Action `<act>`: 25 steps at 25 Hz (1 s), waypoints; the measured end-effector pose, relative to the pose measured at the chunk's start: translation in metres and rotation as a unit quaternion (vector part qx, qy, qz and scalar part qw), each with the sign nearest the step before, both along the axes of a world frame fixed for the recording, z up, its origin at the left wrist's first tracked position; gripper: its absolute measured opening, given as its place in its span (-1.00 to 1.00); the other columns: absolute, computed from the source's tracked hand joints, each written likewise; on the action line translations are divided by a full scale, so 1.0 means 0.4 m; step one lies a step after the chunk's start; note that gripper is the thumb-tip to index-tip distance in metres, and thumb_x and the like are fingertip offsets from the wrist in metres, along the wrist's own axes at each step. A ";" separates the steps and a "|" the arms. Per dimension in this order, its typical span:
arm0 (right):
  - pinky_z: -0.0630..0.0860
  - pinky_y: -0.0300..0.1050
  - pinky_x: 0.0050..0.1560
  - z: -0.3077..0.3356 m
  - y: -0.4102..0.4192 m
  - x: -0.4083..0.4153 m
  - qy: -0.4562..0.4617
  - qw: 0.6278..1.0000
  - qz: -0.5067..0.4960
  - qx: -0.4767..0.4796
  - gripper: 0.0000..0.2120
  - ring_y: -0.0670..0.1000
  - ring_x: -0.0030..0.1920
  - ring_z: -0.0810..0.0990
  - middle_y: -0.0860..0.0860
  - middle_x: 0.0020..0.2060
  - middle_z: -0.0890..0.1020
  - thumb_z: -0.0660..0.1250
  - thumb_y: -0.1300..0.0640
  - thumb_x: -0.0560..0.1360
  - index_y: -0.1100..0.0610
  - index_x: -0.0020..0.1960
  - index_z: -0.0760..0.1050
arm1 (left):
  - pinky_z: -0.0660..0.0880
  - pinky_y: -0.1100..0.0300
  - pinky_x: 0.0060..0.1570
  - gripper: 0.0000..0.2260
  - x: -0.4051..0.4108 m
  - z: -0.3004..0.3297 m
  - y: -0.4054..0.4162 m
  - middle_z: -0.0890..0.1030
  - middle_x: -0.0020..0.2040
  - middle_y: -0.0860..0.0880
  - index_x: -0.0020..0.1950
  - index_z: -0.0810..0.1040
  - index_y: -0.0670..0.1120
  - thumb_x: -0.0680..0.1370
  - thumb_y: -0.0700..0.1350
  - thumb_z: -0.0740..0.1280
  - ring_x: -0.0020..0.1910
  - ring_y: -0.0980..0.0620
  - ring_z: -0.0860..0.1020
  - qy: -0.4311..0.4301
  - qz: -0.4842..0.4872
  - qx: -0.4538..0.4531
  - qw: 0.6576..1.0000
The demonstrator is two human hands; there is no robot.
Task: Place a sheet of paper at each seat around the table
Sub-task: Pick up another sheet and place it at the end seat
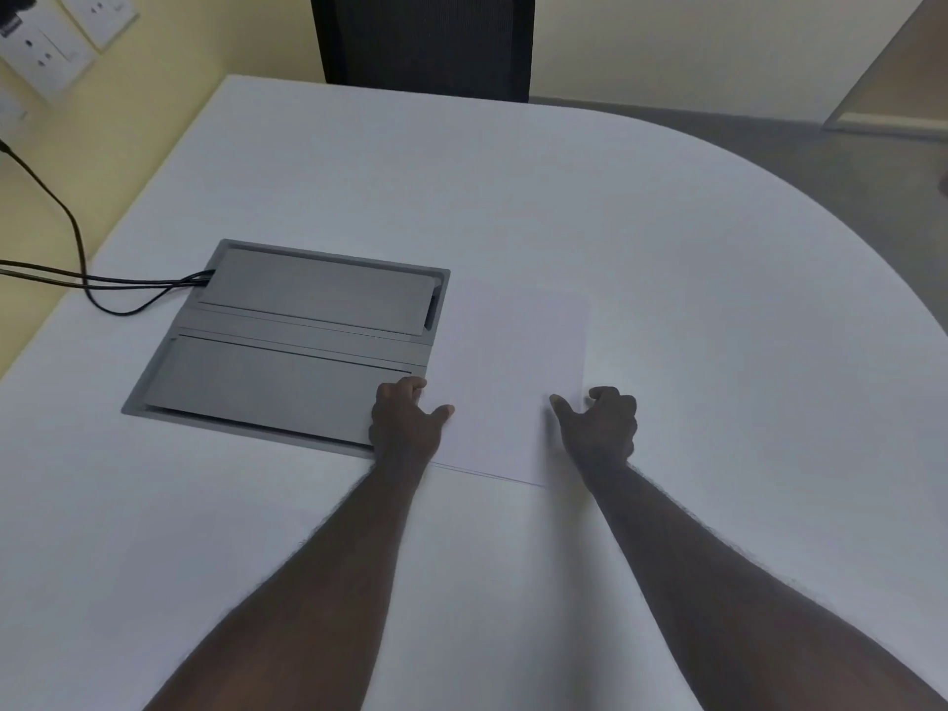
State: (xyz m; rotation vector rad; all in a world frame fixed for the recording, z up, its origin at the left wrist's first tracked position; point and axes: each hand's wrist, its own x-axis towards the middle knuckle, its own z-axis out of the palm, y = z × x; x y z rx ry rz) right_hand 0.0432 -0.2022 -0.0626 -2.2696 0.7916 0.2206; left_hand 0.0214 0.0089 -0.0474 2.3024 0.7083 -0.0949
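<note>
Sheet of paper [513, 382] lying flat on white table [667, 259], just right of grey cable box [287, 341]. I'm seeing left hand [405, 423] and right hand [600, 428] resting on its near corners, fingers curled, thumbs pointing inward. Dark chair [426, 41] at far edge.

**An office meeting room**

A large white table [615, 223] with a rounded end fills the view, the sort used for meetings. Set flush into its top is a grey metal cable box [287, 346] with hinged lids, and black cables [77, 279] run out of it toward a bank of white wall sockets [46, 48] on a pale yellow wall [169, 69]. A dark mesh-backed office chair [426, 43] stands at the far side of the table, and the floor [821, 171] is plain grey
</note>
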 end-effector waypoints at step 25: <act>0.47 0.16 0.08 -0.011 0.058 0.015 0.016 0.999 -0.031 -0.001 -0.46 0.20 0.24 0.43 0.12 0.19 0.41 0.50 0.01 0.38 0.21 0.25 0.42 | 0.50 -0.01 0.16 -0.45 0.013 -0.029 -0.015 0.46 0.20 -0.10 0.25 0.53 -0.11 0.29 -0.14 0.58 0.11 -0.08 0.55 0.020 0.043 -0.039 0.998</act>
